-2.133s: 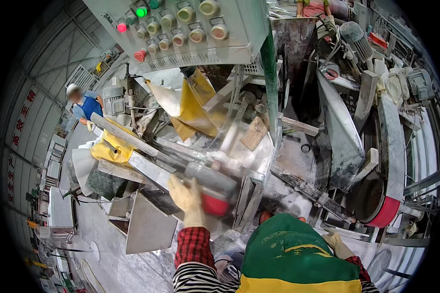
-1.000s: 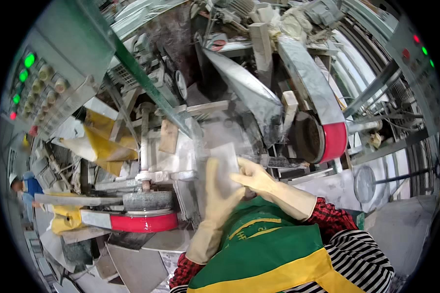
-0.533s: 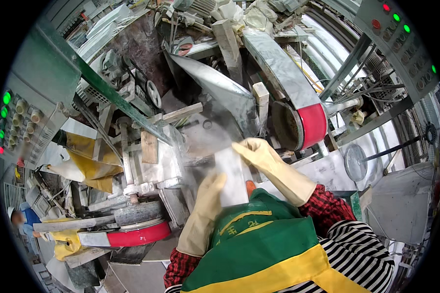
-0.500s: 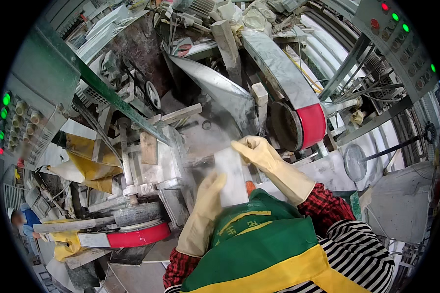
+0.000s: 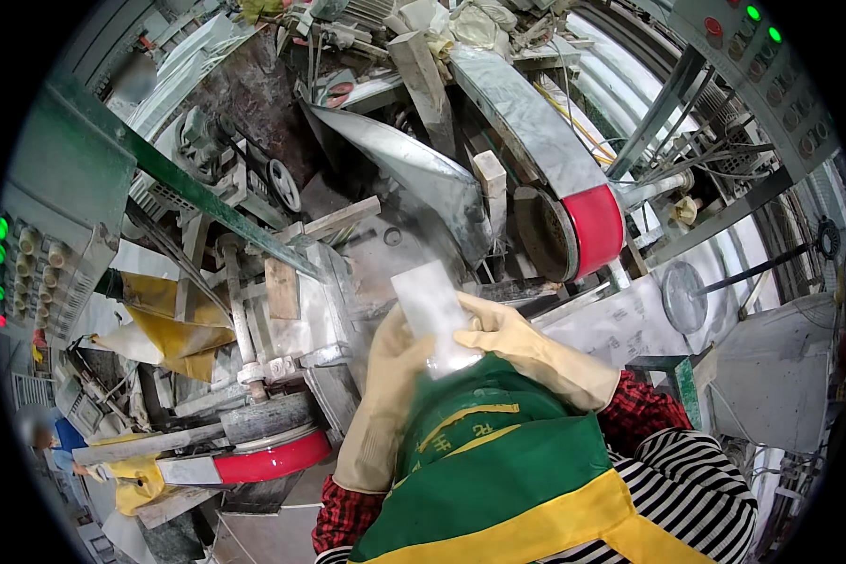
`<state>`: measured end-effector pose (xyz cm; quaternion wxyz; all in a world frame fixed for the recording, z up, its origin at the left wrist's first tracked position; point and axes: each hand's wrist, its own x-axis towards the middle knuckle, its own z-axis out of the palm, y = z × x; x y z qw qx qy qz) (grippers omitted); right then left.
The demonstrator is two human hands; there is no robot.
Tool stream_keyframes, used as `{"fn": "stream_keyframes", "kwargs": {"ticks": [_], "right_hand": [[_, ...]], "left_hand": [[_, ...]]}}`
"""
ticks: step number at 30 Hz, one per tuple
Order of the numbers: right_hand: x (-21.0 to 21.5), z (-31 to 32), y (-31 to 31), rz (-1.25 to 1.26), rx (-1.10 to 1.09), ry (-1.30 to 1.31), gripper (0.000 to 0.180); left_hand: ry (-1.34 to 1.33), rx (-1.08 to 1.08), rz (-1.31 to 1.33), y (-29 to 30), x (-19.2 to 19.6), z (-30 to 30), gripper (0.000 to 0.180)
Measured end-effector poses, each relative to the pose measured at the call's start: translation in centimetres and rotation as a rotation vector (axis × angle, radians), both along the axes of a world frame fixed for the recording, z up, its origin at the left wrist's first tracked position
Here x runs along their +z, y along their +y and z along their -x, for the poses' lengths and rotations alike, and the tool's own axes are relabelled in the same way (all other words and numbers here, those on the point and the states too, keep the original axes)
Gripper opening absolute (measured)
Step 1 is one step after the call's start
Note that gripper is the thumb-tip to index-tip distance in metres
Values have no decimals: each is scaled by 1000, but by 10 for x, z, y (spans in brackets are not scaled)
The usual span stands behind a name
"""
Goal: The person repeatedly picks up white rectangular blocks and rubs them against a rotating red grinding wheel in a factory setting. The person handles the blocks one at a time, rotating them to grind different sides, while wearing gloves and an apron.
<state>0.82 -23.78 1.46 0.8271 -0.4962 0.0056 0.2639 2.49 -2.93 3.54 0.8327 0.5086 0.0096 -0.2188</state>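
Machine [image 5: 423, 179] ahead, red-rimmed wheel [image 5: 587, 230] at right, another red wheel [image 5: 273, 459] low left. Step in hand, by the look: inspecting a dusty translucent plate [image 5: 432, 315], raised upright over the green apron [image 5: 498, 470]. Next move likely calls for a firm two-handed hold while presenting an edge to the wheel. Left hand [image 5: 385, 395] clasping the plate's lower left; right hand [image 5: 526, 348] pinching its right edge, gloved fingers closed on it.
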Motion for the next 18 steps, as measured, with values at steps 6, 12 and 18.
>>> {"fn": "stream_keyframes", "kwargs": {"ticks": [6, 12, 18], "right_hand": [[20, 1, -8, -403, 65, 135, 71], [-9, 11, -12, -391, 13, 169, 64], [-5, 15, -21, -301, -106, 100, 62]], "left_hand": [[-124, 78, -129, -13, 24, -11, 77], [-73, 97, -348, -12, 4, -36, 42], [-245, 56, -514, -18, -32, -31, 59]]}}
